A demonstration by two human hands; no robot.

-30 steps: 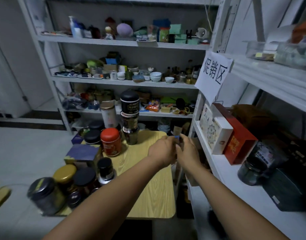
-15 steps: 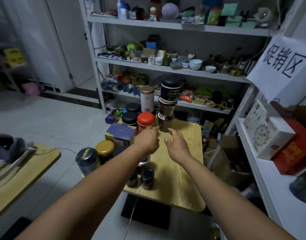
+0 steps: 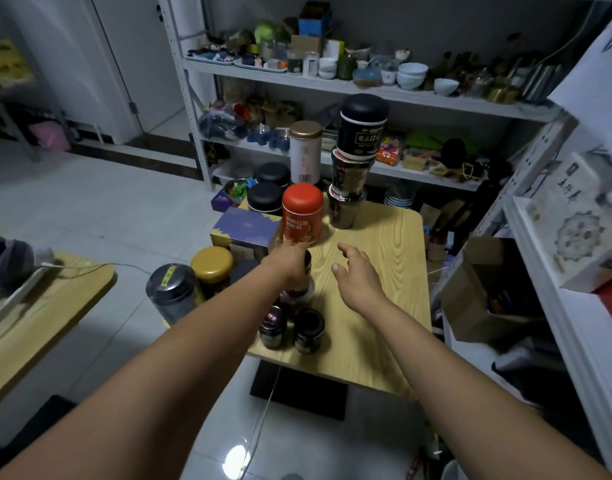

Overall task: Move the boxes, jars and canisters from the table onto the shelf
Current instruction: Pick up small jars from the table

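Note:
A small wooden table (image 3: 384,306) carries a red canister (image 3: 302,216), a leaning stack of three dark canisters (image 3: 354,161), a white canister with a gold lid (image 3: 305,154), a purple box (image 3: 245,226), a yellow-lidded jar (image 3: 212,268), a grey-lidded glass jar (image 3: 172,292) and two small dark jars (image 3: 290,329). My left hand (image 3: 290,265) reaches to the foot of the red canister, its fingertips hidden against it and over a dark jar. My right hand (image 3: 358,275) hovers open above the bare tabletop. The white shelf (image 3: 557,306) stands to the right.
A white box (image 3: 574,220) lies on the right shelf. An open cardboard box (image 3: 477,292) sits between table and shelf. The back shelving (image 3: 332,84) holds bowls and clutter. A second wooden table (image 3: 37,306) stands at the left, and a cable crosses the tiled floor.
My view has swung left and down from the right shelf to the table. Both hands have come apart and moved from the shelf edge to over the table, the left reaching the red canister.

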